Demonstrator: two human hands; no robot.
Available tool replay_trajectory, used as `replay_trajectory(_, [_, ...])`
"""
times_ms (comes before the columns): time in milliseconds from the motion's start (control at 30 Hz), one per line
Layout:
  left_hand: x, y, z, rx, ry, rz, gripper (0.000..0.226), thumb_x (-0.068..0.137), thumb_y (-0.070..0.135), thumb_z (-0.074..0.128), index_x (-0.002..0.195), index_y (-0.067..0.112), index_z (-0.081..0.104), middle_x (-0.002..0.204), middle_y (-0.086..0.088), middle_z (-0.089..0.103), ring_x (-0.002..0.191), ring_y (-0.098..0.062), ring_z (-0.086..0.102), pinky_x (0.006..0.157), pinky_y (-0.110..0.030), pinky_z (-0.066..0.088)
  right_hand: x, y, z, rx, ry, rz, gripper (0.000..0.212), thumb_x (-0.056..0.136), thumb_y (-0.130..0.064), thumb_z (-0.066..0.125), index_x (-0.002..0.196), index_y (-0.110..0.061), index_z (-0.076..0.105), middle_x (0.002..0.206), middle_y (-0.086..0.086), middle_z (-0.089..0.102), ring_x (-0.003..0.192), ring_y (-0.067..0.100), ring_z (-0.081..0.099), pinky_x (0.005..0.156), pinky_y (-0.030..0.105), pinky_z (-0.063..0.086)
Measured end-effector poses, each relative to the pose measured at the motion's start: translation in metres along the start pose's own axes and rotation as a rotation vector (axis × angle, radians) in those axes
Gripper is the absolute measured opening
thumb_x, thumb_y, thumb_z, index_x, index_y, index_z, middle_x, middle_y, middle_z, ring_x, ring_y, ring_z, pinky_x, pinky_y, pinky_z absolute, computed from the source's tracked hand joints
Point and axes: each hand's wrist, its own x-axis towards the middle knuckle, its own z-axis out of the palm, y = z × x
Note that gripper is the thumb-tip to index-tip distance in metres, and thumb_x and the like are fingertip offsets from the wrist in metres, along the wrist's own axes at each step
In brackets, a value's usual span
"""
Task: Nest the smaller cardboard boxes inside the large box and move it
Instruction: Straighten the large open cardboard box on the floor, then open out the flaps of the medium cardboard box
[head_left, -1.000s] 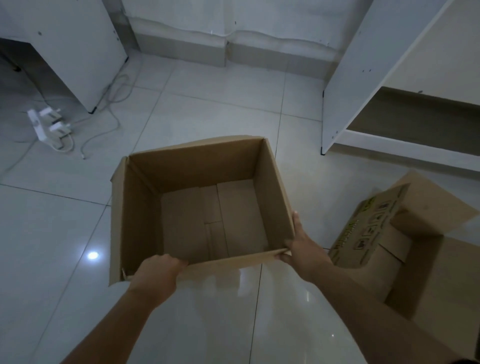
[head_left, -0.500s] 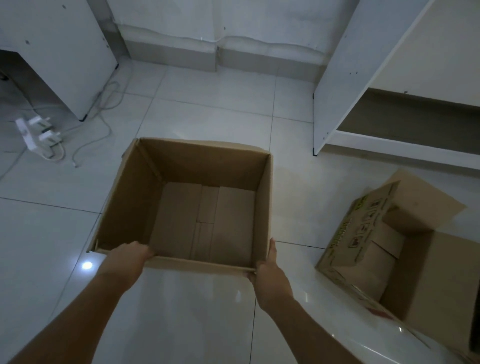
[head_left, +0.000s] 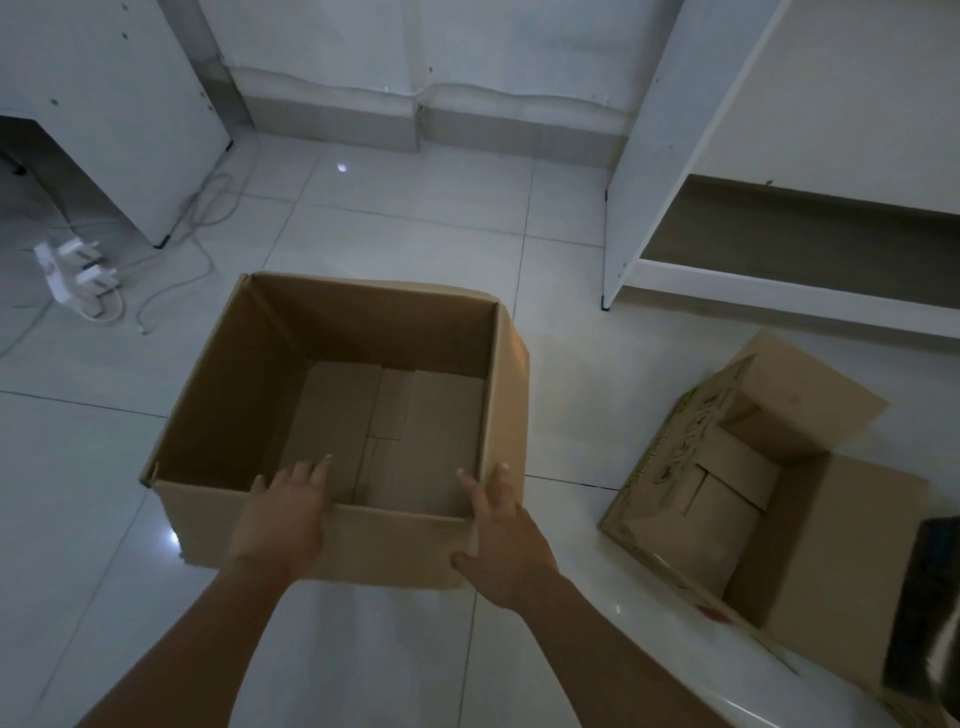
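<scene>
1. Left hand (head_left: 283, 519) grips the near wall of the large box (head_left: 249, 395), fingers hooked over the rim inside.
2. Right hand (head_left: 506, 545) clasps the near right corner, thumb on the outer face.
3. Box upright, mouth up, on pale glossy floor tiles (head_left: 415, 208).
4. Second open box (head_left: 857, 530) lies apart at right; white shelf unit (head_left: 675, 130) behind; power strip (head_left: 78, 280) far left.
</scene>
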Motion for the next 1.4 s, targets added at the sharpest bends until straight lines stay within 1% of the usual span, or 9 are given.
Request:
replay_trajectory(133, [-0.024, 0.078, -0.013, -0.120, 0.171, 0.072, 0.064, 0.086, 0.011, 0.050, 0.146, 0.019, 0.029, 0.141, 0.000, 0.046, 0.130, -0.019, 0.043, 0.114, -0.037, 0.031, -0.034, 0.040, -0.029, -0.130, 0.069, -0.056, 0.085, 0.091, -0.036, 0.052, 0.151, -0.034, -0.008, 0.161, 0.016, -0.005, 0.148, 0.032, 0.010, 0.120, 0.046, 0.014])
replay_trajectory(300, [-0.057, 0.192, -0.027, -0.215, 0.225, 0.199, 0.056, 0.079, 0.009, 0.058, 0.133, 0.014, 0.050, 0.128, -0.005, 0.059, 0.116, -0.025, 0.056, 0.099, -0.036, 0.043, -0.085, 0.122, -0.077, -0.219, 0.080, 0.005, 0.079, 0.094, -0.024, 0.047, 0.152, -0.031, -0.008, 0.162, 0.013, -0.003, 0.149, 0.029, 0.004, 0.120, 0.045, 0.008])
replay_trajectory(533, [-0.090, 0.339, -0.010, -0.302, 0.151, 0.422, 0.062, 0.081, 0.004, 0.046, 0.141, 0.016, 0.038, 0.144, -0.001, 0.045, 0.133, -0.019, 0.040, 0.116, -0.035, 0.027, -0.136, 0.266, -0.119, -0.384, 0.034, 0.120, 0.089, 0.087, -0.009, 0.054, 0.151, -0.027, -0.005, 0.162, 0.014, -0.004, 0.149, 0.032, 0.002, 0.120, 0.048, 0.007])
replay_trajectory(633, [-0.094, 0.391, 0.005, -0.267, 0.102, 0.509, 0.055, 0.086, 0.008, 0.045, 0.139, 0.017, 0.039, 0.144, -0.001, 0.043, 0.134, -0.018, 0.038, 0.117, -0.032, 0.025, -0.149, 0.326, -0.132, -0.458, -0.013, 0.140, 0.087, 0.088, -0.004, 0.047, 0.152, -0.028, -0.006, 0.162, 0.013, -0.011, 0.148, 0.035, -0.003, 0.119, 0.050, 0.003])
replay_trajectory(733, [-0.094, 0.430, 0.019, -0.188, 0.034, 0.571, 0.063, 0.087, 0.008, 0.048, 0.146, 0.017, 0.028, 0.150, -0.003, 0.036, 0.137, -0.021, 0.033, 0.118, -0.035, 0.023, -0.154, 0.377, -0.141, -0.527, -0.068, 0.160, 0.085, 0.085, 0.005, 0.041, 0.153, -0.027, 0.001, 0.162, 0.013, -0.010, 0.148, 0.037, -0.003, 0.119, 0.053, 0.004])
replay_trajectory(867, [-0.089, 0.464, 0.039, 0.002, -0.059, 0.657, 0.074, 0.086, 0.006, 0.049, 0.151, 0.012, 0.014, 0.158, -0.008, 0.022, 0.145, -0.025, 0.020, 0.122, -0.040, 0.011, -0.150, 0.432, -0.152, -0.627, -0.104, 0.141, 0.075, 0.093, -0.009, 0.044, 0.153, -0.027, 0.002, 0.162, 0.011, -0.008, 0.148, 0.037, -0.004, 0.119, 0.055, 0.001])
replay_trajectory(967, [-0.083, 0.477, 0.054, 0.118, -0.097, 0.696, 0.072, 0.090, 0.005, 0.047, 0.152, 0.009, 0.011, 0.159, -0.012, 0.017, 0.146, -0.029, 0.017, 0.122, -0.042, 0.008, -0.139, 0.457, -0.157, -0.746, -0.161, 0.096, 0.084, 0.091, -0.010, 0.052, 0.153, -0.028, 0.000, 0.162, 0.011, -0.009, 0.147, 0.038, -0.005, 0.118, 0.057, 0.001])
replay_trajectory(1167, [-0.076, 0.480, 0.073, 0.215, -0.156, 0.728, 0.056, 0.096, 0.002, 0.036, 0.150, 0.010, 0.023, 0.156, -0.013, 0.027, 0.143, -0.031, 0.024, 0.121, -0.043, 0.011, -0.118, 0.478, -0.156, -0.926, -0.234, 0.007, 0.086, 0.092, -0.016, 0.056, 0.153, -0.029, -0.003, 0.162, 0.011, -0.008, 0.147, 0.039, -0.004, 0.117, 0.062, 0.001])
replay_trajectory(1400, [-0.073, 0.469, 0.077, 0.258, -0.194, 0.754, 0.055, 0.095, 0.002, 0.037, 0.148, 0.010, 0.025, 0.154, -0.014, 0.031, 0.143, -0.032, 0.025, 0.122, -0.043, 0.010, -0.119, 0.476, -0.143, -0.901, -0.255, 0.050, 0.079, 0.094, -0.013, 0.050, 0.153, -0.033, 0.001, 0.163, 0.006, -0.005, 0.148, 0.037, -0.008, 0.117, 0.059, -0.004])
